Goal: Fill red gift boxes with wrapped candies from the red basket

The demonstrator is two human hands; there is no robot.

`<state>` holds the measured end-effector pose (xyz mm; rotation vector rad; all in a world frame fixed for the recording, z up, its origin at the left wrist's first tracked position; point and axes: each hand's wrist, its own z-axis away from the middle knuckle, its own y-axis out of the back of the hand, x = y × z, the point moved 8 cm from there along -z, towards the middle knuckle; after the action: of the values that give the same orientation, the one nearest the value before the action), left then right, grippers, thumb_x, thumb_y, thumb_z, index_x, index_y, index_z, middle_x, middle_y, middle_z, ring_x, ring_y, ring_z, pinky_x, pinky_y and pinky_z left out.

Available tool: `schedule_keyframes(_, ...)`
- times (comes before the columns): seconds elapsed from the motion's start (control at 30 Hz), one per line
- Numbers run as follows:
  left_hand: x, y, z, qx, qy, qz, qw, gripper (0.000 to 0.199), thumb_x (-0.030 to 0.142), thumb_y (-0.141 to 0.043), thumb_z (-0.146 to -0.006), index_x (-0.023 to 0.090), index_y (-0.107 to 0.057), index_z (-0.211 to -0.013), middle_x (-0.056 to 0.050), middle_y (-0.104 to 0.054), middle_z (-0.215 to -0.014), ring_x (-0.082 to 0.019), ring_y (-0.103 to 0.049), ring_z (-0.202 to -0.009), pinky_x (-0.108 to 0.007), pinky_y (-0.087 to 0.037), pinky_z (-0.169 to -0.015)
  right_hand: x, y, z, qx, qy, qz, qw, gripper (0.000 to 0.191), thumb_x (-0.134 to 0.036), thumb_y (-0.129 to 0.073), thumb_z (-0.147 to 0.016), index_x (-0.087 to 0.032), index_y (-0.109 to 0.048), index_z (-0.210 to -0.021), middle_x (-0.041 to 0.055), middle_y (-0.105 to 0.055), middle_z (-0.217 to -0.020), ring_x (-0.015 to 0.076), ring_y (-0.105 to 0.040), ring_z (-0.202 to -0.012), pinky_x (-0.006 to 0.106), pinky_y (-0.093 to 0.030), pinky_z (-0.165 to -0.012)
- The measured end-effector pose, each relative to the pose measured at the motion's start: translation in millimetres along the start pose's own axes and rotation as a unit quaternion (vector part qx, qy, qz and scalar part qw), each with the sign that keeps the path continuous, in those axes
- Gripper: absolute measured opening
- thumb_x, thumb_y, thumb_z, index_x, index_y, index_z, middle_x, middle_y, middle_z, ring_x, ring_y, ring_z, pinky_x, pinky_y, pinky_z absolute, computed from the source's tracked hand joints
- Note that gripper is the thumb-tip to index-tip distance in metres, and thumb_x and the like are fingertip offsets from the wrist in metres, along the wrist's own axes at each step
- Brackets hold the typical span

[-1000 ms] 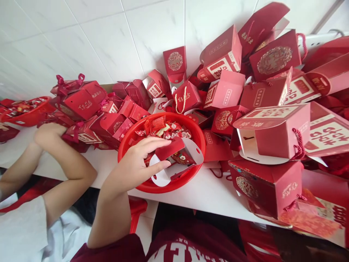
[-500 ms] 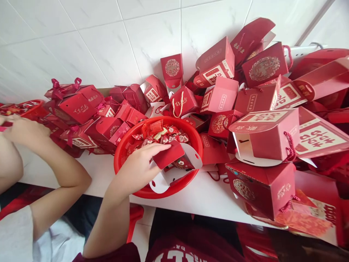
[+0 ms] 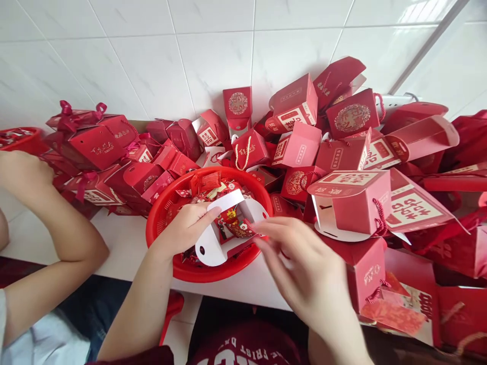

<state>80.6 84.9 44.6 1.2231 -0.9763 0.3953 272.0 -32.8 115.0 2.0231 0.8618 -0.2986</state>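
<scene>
My left hand (image 3: 186, 223) grips a small red paper gift box (image 3: 238, 243) with its lid and white inner flaps open. Printed red wrapped candies (image 3: 238, 225) lie inside. My right hand (image 3: 304, 258), partly blurred, has thumb and fingertips at the box's right side flap, seemingly pinching its edge; the exact contact is hard to see. The box is held over a round red plastic basket (image 3: 154, 223), which contains more wrapped candies (image 3: 211, 180).
Folded red gift boxes (image 3: 292, 144) are heaped along the tiled wall, more at right (image 3: 353, 195) and left (image 3: 99, 147). Another person's arm (image 3: 57, 218) reaches in at left, near a second red basket (image 3: 26, 139). The white table edge (image 3: 262, 289) runs in front of me.
My right hand has come in from outside the view to the box's right side. The box's lid flap now stands tilted back, showing its white inside and the candies. The view has shifted slightly.
</scene>
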Motion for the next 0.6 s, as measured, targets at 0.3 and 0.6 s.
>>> schedule_keyframes(0.3, -0.9, -5.2, 3.0, -0.020, -0.045, 0.005, 0.999, 0.035, 0.048, -0.054, -0.099, 0.017, -0.070, -0.095, -0.002, -0.067, -0.084, -0.016, -0.061, -0.076, -0.024, -0.048, -0.067, 30.7, -58.5, -30.4, -0.217, -0.077, 0.183, 0.956, 0.020, -0.009, -0.060, -0.094, -0.024, -0.072, -0.097, 0.0006, -0.077, -0.083, 0.0214, -0.071, -0.064, 0.031, -0.033, -0.050)
schedule_keyframes(0.6, -13.6, 1.5, 3.8, 0.013, -0.008, 0.004, 1.000, 0.049, 0.055, -0.052, -0.098, 0.016, -0.058, -0.069, 0.000, -0.055, -0.061, -0.012, -0.050, -0.055, -0.023, -0.035, -0.047, 33.1, -62.1, -35.6, -0.192, -0.068, 0.006, 0.979, 0.018, -0.013, -0.061, -0.096, -0.025, -0.073, -0.093, -0.0027, -0.077, -0.087, 0.0167, -0.070, -0.072, 0.027, -0.046, -0.065)
